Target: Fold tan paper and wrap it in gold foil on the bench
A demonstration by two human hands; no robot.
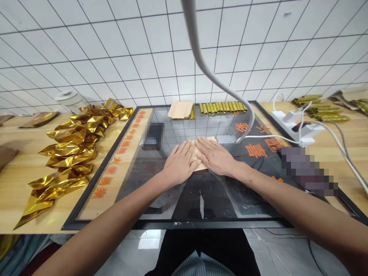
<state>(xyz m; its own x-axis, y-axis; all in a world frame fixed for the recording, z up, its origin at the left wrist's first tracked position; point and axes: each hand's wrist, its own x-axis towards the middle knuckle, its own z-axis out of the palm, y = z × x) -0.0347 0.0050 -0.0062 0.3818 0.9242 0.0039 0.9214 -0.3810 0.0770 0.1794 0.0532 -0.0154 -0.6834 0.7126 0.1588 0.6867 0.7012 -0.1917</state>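
Note:
A tan sheet of paper [211, 139] lies on the dark glass panel [161, 180], largely covered by my hands. My left hand [179, 161] rests flat on its left side, fingers stretched out. From the right, my right hand [214, 155] presses flat on the same paper, its fingers extended and its thumb close to the left thumb. Behind them, near the panel's back edge, sits a stack of tan paper [181, 109] with a gold edge showing. Beside that stack is a row of rolled gold paper tubes [222, 107].
Folded gold foil pieces [74, 142] are heaped on the wooden table [17, 184] at left. A blurred dark object [153, 136] lies on the glass. White power strips [296, 124] with cables stand at right, and a thick grey cable [207, 69] hangs in front.

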